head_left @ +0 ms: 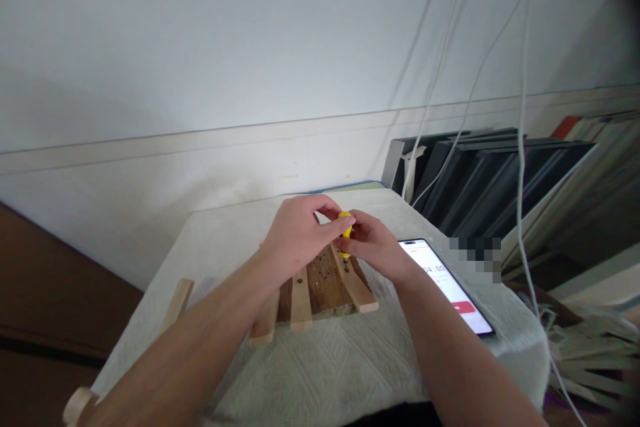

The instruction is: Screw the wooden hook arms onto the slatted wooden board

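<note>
My left hand (305, 230) and my right hand (373, 243) meet above the middle of the table. Both have their fingers closed around a small yellow-handled screwdriver (346, 230), held upright. Its tip points down at a screw hole or screw in a pale wooden slat (361, 290); whether it touches is too small to tell. That slat lies across a darker wooden board (321, 283) dotted with small holes. Left of it lie a second slat (301, 303), with a dark spot on it, and a third slat (265, 323). My left hand and forearm partly hide their far ends.
A lit phone (450, 287) lies right of my right forearm on the white tablecloth (320, 373). Another wooden piece (179, 300) is at the left, partly behind my forearm. White cables (523, 167) hang on the right, before dark folders (500, 180). A wall closes off the back.
</note>
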A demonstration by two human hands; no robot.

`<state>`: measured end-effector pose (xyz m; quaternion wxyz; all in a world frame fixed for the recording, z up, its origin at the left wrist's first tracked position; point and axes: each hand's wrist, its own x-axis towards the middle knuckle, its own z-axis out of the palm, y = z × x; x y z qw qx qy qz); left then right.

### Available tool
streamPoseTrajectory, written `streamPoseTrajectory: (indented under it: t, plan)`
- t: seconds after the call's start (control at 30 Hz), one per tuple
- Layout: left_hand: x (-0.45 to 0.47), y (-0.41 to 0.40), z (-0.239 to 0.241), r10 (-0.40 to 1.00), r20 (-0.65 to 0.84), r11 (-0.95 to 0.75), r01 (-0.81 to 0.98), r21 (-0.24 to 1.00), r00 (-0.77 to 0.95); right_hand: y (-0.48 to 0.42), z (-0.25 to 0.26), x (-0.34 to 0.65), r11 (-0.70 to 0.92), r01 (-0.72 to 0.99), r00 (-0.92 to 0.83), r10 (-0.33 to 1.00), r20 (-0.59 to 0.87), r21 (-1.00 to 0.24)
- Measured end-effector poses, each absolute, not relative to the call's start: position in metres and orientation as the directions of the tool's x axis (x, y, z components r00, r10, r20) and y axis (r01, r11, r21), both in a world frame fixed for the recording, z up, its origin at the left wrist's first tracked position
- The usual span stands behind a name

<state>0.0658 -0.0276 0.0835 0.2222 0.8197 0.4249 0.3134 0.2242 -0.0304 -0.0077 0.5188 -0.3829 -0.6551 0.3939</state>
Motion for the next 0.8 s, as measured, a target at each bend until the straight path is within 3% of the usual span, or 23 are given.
streamPoseTrajectory:
  t: [0.2,0.43,0.67,0.8]
  plan:
    - [0.0656,-0.0294,0.0837,0.822,0.313,-0.556,0.549,0.623,0.476,-0.0328,-0.0027,0.226,0.431,-0.045,-0.232,0.873,0.429,-0.901]
    - [0.0647,-0.0269,0.0824,0.823,0.302,-0.552,0.553,0.624,0.48,-0.0299,-0.0057,0.2269,0.428,0.165,-0.136,0.902,0.409,-0.888]
    - [0.0644,-0.0265,0.0813,0.817,0.301,-0.557,0.541,0.63,0.492,-0.0338,-0.0029,0.227,0.448,0.064,-0.244,0.873,0.421,-0.892]
    - [0.0656,-0.0258,0.0797,0.825,0.279,-0.545,0.563,0.621,0.491,-0.0325,-0.0029,0.2268,0.426,0.145,-0.208,0.896,0.393,-0.893]
